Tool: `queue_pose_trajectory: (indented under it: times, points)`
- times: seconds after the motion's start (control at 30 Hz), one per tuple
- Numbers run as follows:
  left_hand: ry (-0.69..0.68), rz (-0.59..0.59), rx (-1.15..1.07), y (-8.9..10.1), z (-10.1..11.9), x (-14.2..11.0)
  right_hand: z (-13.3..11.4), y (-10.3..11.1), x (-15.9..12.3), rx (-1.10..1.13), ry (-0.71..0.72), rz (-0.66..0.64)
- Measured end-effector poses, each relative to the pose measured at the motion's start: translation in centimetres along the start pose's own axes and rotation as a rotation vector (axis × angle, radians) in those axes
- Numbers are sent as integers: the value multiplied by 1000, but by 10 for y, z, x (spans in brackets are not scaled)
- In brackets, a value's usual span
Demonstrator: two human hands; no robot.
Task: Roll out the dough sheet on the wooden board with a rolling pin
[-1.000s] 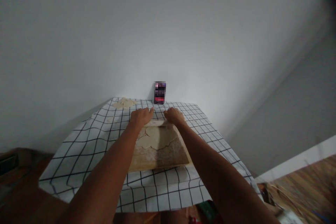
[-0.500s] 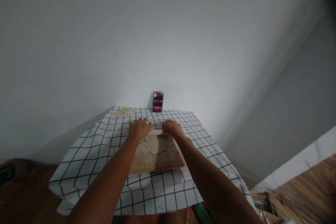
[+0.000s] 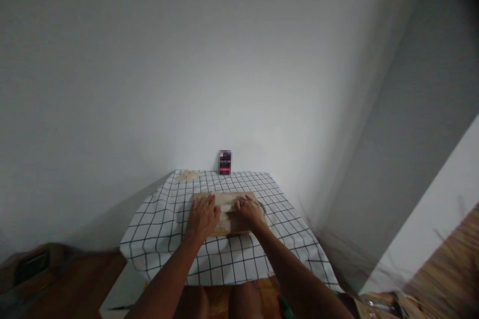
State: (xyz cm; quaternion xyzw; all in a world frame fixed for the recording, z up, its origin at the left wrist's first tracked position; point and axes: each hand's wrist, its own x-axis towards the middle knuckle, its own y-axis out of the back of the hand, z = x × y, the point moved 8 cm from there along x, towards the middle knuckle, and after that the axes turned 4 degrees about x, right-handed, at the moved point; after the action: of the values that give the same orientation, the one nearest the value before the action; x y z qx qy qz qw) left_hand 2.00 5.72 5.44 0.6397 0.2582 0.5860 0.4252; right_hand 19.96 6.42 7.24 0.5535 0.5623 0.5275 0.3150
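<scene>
Reaching forward over a wooden board (image 3: 220, 229), both hands lie close to its middle, one toward each side. The left hand (image 3: 204, 213) rests at the left, palm down, its fingers nearly straight and pointing to the far edge; its grip is apart, closed round nothing that shows. The right hand (image 3: 247, 209) is at the right, palm down with bent fingers, and whether its grip is clamped on anything I cannot tell. Between the hands runs a pale rolling pin (image 3: 228, 208), lying crosswise, its ends hidden by the hands. Flattened dough (image 3: 224, 198) lies on the board beyond the pin, its outline hard to make out.

The board sits on a white cloth (image 3: 239, 269) with dark crossing lines, which covers the tabletop and hangs over the near edge. Just beside the board at the right is a small object (image 3: 262, 207), too blurred to name. Another thin piece of dough (image 3: 187, 175) lies at the far left of the cloth. At the far edge a phone (image 3: 225, 162) stands upright near the pale wall (image 3: 239, 84), its screen blurred.
</scene>
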Motion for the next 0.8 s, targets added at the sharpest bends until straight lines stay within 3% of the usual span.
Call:
queue_pose_trajectory:
  times: [0.17, 0.3, 0.57, 0.8]
  points:
    - [-22, -37, -8, 9, 4, -30, -1, -4, -23, 23, -53, 45]
    - [-28, -52, -8, 14, 6, -34, 4, -14, -22, 58, -121, 80]
    - [-10, -69, -23, 11, 3, -16, 4, -12, -1, 14, -94, 39]
    - [-34, -52, -1, -1, -4, 21, 2, -7, 28, -43, -91, 7]
